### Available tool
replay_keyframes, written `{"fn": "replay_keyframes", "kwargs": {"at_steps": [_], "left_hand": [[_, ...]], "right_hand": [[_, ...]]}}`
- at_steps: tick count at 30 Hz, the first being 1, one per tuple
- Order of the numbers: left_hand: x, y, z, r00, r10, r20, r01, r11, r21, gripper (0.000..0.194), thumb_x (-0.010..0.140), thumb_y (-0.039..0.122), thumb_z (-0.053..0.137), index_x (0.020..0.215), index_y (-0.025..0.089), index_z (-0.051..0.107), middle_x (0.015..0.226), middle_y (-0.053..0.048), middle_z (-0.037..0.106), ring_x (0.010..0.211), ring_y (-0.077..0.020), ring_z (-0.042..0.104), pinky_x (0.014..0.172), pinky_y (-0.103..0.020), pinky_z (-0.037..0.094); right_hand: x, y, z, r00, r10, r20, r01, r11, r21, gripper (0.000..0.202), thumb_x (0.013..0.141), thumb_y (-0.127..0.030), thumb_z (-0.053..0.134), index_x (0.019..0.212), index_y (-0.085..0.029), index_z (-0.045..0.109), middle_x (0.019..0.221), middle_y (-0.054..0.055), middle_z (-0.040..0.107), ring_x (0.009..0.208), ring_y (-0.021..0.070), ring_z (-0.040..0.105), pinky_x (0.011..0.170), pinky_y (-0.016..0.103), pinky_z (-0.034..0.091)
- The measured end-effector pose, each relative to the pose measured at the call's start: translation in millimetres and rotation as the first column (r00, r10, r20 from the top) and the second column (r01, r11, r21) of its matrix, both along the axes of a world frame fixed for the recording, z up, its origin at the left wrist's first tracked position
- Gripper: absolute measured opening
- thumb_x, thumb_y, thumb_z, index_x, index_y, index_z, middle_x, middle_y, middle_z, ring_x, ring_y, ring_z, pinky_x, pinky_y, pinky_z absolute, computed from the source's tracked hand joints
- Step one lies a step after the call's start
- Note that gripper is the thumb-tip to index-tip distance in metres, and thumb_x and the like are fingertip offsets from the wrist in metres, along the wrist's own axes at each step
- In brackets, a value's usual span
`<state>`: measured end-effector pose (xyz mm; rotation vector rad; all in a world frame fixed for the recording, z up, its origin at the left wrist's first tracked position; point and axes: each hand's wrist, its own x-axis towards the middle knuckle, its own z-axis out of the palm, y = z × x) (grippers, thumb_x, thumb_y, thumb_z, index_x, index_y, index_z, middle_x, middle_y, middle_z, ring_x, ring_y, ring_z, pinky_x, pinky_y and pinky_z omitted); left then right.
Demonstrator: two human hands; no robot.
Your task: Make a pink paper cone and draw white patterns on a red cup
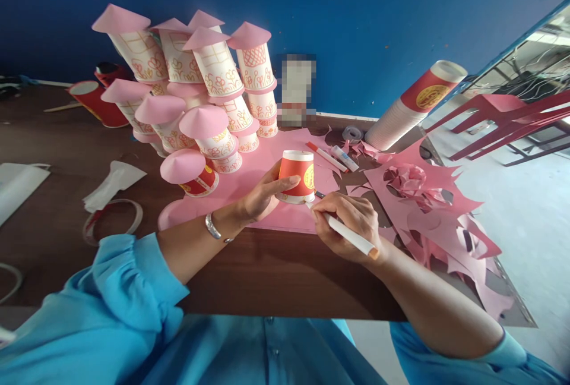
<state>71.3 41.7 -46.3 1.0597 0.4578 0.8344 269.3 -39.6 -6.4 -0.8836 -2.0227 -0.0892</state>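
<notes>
My left hand [266, 192] grips a red paper cup [294, 170] with white bands and a yellow round emblem, held above the pink paper [262, 162]. Between the fingers of my right hand [347, 223] is a white marker pen [354, 236] with an orange end. Its tip reaches the cup's lower white band; whether it touches I cannot tell. Beyond my left hand stand several towers of white paper cups [218, 70] with orange drawings and pink cone roofs. A red cup [202, 183] under a pink cone [182, 165] is nearest to my left forearm.
Pink paper scraps [427, 207] cover the table's right side. A tall stack of paper cups [403, 109] leans behind them. Another marker [327, 156], a glue tube [345, 158] and a tape roll [352, 134] lie near the wall. A larger tape ring [89, 227] lies at left.
</notes>
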Motion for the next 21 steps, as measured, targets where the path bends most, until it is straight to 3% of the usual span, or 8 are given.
{"fn": "replay_keyframes", "kwargs": {"at_steps": [7,21], "left_hand": [[0.1,-0.8,2.1,1.000,0.012,0.000,-0.012,1.000,-0.014,0.045,0.092,0.052,0.085,0.122,0.024,0.068,0.110,-0.006,0.075,0.104,-0.0281,0.072,0.095,-0.042,0.058],[0.2,1.1,-1.8,0.999,0.031,0.020,-0.032,0.999,0.023,0.040,0.092,0.049,0.086,0.116,0.023,0.068,0.107,-0.006,0.075,0.103,-0.0277,0.071,0.094,-0.042,0.056]], "right_hand": [[-3.7,-1.0,-0.4,0.999,0.024,-0.040,-0.022,0.998,0.066,0.022,0.097,-0.004,0.064,0.100,-0.026,0.061,0.070,-0.006,0.072,0.056,0.0127,0.071,0.054,0.024,0.053],[-2.3,-0.4,0.5,1.000,0.018,-0.006,-0.017,0.997,0.074,0.021,0.098,-0.005,0.066,0.103,-0.025,0.062,0.074,-0.004,0.076,0.059,0.0141,0.076,0.056,0.024,0.058]]}}
